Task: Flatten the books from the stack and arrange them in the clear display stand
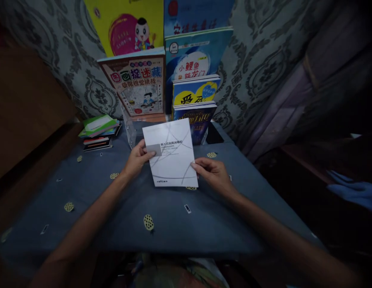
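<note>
Between my two hands is a white booklet (pixel 174 166) with dark printed text and thin grey curved lines on its cover, tilted up above the table. My left hand (pixel 138 159) pinches its left edge, thumb on the front. On the right edge, lower down, my right hand (pixel 214 172) grips it between thumb and fingers. Just behind the booklet stands a clear stand (pixel 131 134) with books in it, among them a picture-puzzle book (pixel 140 86) and a dark blue book (pixel 200 124). The booklet hides the stand's lower middle.
A blue-grey cloth with pineapple prints covers the table (pixel 114 224). Small books lie in a pile (pixel 98 130) at the back left. Taller books, one yellow (pixel 98 24), rise before a patterned curtain (pixel 260 44). A flat black object (pixel 215 134) lies right of the stand.
</note>
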